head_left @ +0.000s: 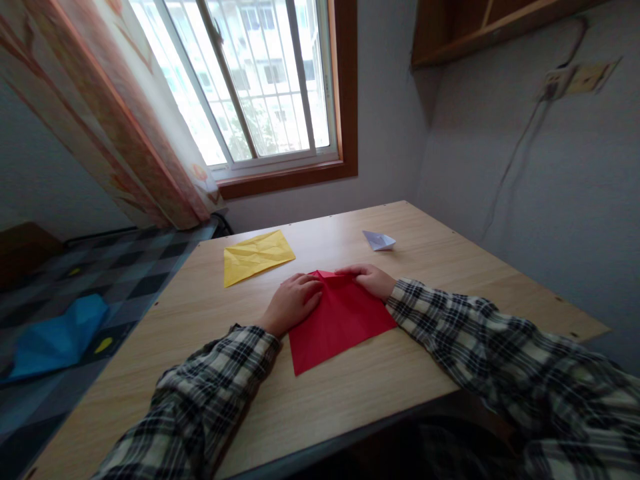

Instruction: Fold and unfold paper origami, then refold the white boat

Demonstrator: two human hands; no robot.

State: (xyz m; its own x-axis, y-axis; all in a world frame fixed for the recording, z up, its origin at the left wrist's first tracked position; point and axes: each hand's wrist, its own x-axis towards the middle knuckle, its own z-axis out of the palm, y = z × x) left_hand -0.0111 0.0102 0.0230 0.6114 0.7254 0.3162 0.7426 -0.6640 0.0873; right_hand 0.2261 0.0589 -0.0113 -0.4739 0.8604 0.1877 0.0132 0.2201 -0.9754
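A red sheet of paper (340,323) lies on the wooden table (400,373) in front of me, its far corner folded over. My left hand (294,301) presses flat on the paper's left far edge. My right hand (367,277) pinches the folded far corner with its fingertips. Both sleeves are checked flannel.
A creased yellow paper sheet (256,255) lies to the far left on the table. A small folded white paper shape (379,240) sits far right. A bed with a blue cloth (57,337) stands at the left. The window (250,80) and wall are beyond the table.
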